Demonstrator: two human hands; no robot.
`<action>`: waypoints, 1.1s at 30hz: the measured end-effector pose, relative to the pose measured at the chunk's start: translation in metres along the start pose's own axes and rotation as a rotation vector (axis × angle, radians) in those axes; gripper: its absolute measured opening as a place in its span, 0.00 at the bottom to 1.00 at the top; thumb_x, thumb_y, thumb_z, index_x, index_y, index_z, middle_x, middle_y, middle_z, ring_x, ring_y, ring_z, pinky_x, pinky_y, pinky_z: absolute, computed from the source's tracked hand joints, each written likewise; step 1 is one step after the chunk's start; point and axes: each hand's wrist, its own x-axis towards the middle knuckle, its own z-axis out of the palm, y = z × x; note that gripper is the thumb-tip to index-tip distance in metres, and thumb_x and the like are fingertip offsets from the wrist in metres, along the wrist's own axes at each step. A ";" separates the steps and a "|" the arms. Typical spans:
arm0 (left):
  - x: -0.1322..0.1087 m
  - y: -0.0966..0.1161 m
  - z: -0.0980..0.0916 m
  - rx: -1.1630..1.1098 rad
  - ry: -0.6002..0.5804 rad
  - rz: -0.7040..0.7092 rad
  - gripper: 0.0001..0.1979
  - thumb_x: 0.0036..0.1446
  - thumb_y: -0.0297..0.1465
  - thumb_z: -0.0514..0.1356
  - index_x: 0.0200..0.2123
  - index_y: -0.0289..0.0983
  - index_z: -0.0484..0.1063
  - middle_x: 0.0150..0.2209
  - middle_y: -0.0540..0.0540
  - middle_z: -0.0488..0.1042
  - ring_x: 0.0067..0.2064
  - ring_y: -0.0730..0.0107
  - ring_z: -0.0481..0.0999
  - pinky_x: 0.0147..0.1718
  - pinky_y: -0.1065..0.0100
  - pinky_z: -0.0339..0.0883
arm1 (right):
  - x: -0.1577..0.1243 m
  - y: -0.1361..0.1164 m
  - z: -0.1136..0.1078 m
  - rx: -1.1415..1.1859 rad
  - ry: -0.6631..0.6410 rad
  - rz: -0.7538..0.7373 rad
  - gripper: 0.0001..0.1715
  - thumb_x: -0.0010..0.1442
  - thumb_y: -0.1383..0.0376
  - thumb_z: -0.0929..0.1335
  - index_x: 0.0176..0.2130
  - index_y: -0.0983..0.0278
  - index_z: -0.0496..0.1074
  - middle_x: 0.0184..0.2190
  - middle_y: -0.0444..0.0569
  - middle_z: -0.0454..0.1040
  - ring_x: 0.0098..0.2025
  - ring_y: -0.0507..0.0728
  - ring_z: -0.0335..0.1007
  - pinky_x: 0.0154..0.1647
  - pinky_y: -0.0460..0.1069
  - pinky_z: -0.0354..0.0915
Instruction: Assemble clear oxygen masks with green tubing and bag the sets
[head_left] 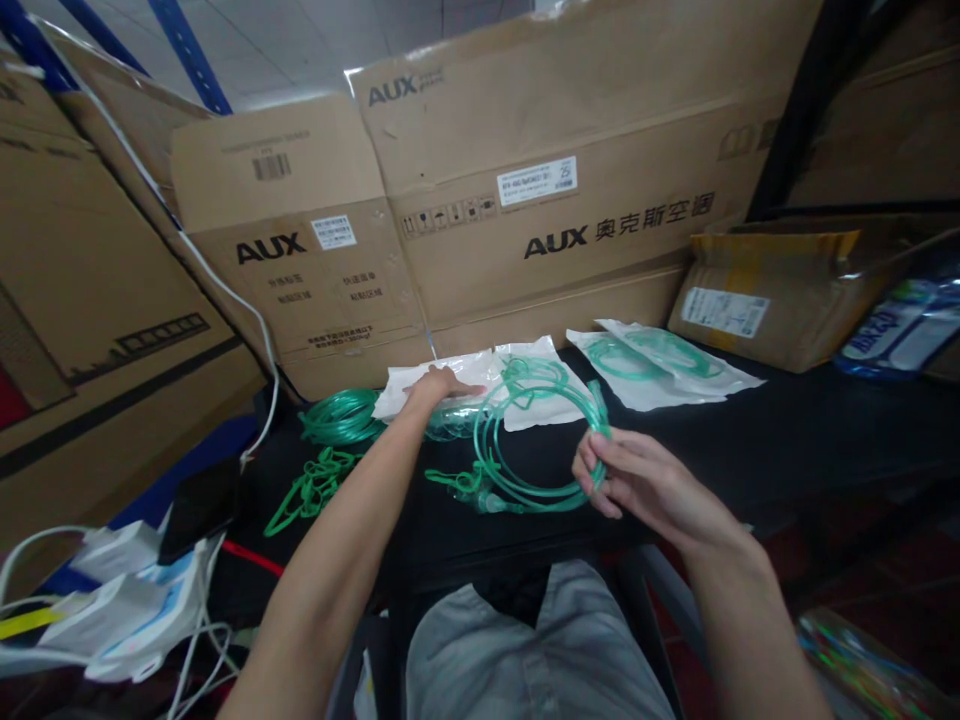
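Observation:
My right hand (637, 478) is closed on a coil of clear green tubing (510, 480), raised just over the black table. From the coil's lower left hang a small clear connector piece (491, 502) and a bright green elastic strap (457, 480). My left hand (441, 384) reaches to a white paper pouch (405, 390) and rests on it, thumb stretched out to the right; its other fingers show only in part. Beside that lies another white pouch (517, 412), partly behind the coil. Clear plastic pieces (450, 422) lie just below my left hand.
Bundled green tubing (341, 415) and a heap of green straps (319, 485) lie left of my forearm. Two white pouches with tubing (660, 365) are at the right, near an opened carton (757, 300). Large cardboard (480, 270) stands behind. Chargers and cables (127, 600) crowd the lower left.

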 end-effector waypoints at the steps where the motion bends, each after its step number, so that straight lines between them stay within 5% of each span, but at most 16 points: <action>1: -0.006 0.003 -0.002 -0.006 0.024 0.020 0.47 0.42 0.57 0.69 0.57 0.28 0.72 0.64 0.18 0.61 0.61 0.20 0.64 0.53 0.34 0.61 | 0.002 0.002 -0.002 -0.025 0.011 0.032 0.18 0.60 0.53 0.74 0.31 0.66 0.73 0.27 0.48 0.73 0.22 0.49 0.63 0.20 0.44 0.57; 7: -0.082 -0.010 -0.020 -0.098 0.281 0.367 0.22 0.68 0.46 0.53 0.54 0.39 0.72 0.58 0.42 0.73 0.62 0.58 0.69 0.62 0.60 0.57 | 0.009 0.009 -0.014 -0.346 0.139 0.124 0.27 0.57 0.45 0.73 0.37 0.67 0.73 0.28 0.47 0.73 0.18 0.48 0.62 0.17 0.44 0.53; 11: -0.154 -0.031 -0.011 -0.385 0.393 0.591 0.17 0.69 0.44 0.54 0.44 0.39 0.75 0.45 0.47 0.79 0.48 0.63 0.77 0.52 0.64 0.67 | 0.010 0.008 -0.025 -0.703 0.329 0.105 0.27 0.60 0.45 0.68 0.37 0.68 0.75 0.22 0.48 0.73 0.19 0.53 0.66 0.20 0.48 0.60; 14: -0.193 -0.041 0.007 -0.411 0.304 0.680 0.14 0.68 0.43 0.57 0.48 0.42 0.74 0.50 0.48 0.76 0.53 0.64 0.75 0.56 0.64 0.65 | 0.007 -0.004 -0.027 -1.069 0.583 0.055 0.27 0.62 0.52 0.67 0.50 0.70 0.75 0.27 0.52 0.78 0.23 0.57 0.72 0.30 0.52 0.65; 16: -0.206 -0.042 0.021 -0.370 0.193 0.743 0.15 0.67 0.42 0.59 0.54 0.45 0.72 0.58 0.49 0.71 0.59 0.65 0.70 0.61 0.64 0.61 | 0.005 -0.019 -0.019 -1.212 0.632 -0.032 0.28 0.63 0.54 0.68 0.55 0.68 0.74 0.37 0.54 0.81 0.30 0.59 0.76 0.36 0.52 0.66; 18: -0.210 -0.041 0.032 -0.319 0.107 0.773 0.20 0.65 0.41 0.61 0.59 0.49 0.68 0.63 0.50 0.65 0.62 0.64 0.67 0.63 0.64 0.59 | 0.008 -0.037 -0.005 -1.272 0.517 -0.116 0.25 0.64 0.54 0.67 0.54 0.65 0.76 0.40 0.53 0.82 0.37 0.61 0.77 0.40 0.52 0.67; 22: -0.208 -0.040 0.044 -0.272 0.031 0.760 0.24 0.64 0.40 0.62 0.62 0.50 0.63 0.62 0.50 0.66 0.61 0.63 0.68 0.62 0.61 0.60 | 0.027 -0.056 0.028 -1.299 0.033 -0.193 0.17 0.66 0.54 0.67 0.48 0.60 0.79 0.37 0.48 0.81 0.39 0.58 0.76 0.40 0.49 0.66; 26: -0.208 -0.042 0.045 -0.286 0.019 0.705 0.21 0.62 0.39 0.64 0.55 0.45 0.66 0.56 0.47 0.70 0.59 0.58 0.69 0.58 0.59 0.63 | 0.042 -0.027 0.042 -1.365 -0.366 -0.182 0.10 0.67 0.60 0.68 0.39 0.61 0.79 0.31 0.45 0.78 0.36 0.56 0.75 0.36 0.47 0.65; 29: -0.210 -0.044 0.043 -0.297 0.001 0.666 0.19 0.58 0.37 0.66 0.50 0.43 0.65 0.49 0.47 0.72 0.53 0.57 0.72 0.52 0.60 0.65 | 0.037 0.010 0.038 -1.498 -0.419 -0.289 0.09 0.64 0.60 0.72 0.44 0.61 0.77 0.42 0.49 0.76 0.48 0.60 0.73 0.47 0.50 0.66; 33: -0.207 -0.043 0.037 -0.347 -0.026 0.661 0.22 0.56 0.33 0.67 0.51 0.42 0.63 0.45 0.49 0.74 0.48 0.59 0.74 0.47 0.63 0.65 | 0.026 0.040 0.032 -1.607 -0.375 -0.431 0.07 0.69 0.64 0.67 0.42 0.63 0.74 0.43 0.51 0.74 0.47 0.60 0.71 0.49 0.53 0.66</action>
